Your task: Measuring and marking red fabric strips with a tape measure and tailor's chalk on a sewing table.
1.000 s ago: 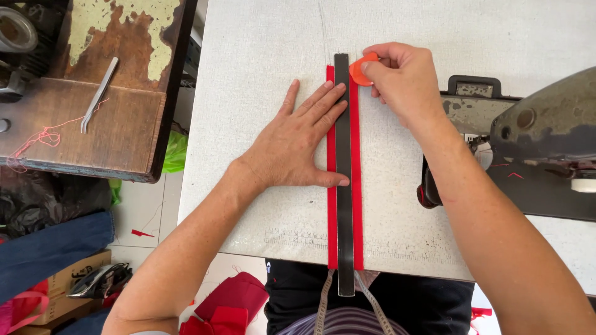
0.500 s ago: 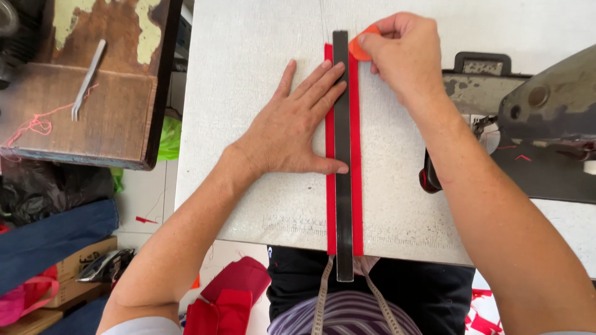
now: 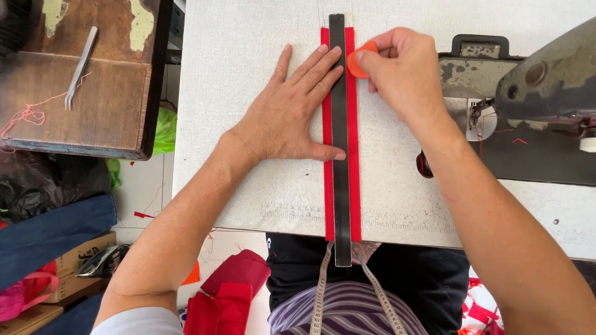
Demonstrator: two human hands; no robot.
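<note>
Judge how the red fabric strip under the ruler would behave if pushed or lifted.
The red strip looks thin and flat, so probably floppy and light. The left hand pressing the dark ruler onto it suggests it would otherwise shift on the table.

Bare forearms, a pale short sleeve (image 3: 133,319), a striped purple top (image 3: 347,313), seemingly dark trousers (image 3: 428,273), and a tape measure (image 3: 320,291) hanging at the neck.
</note>
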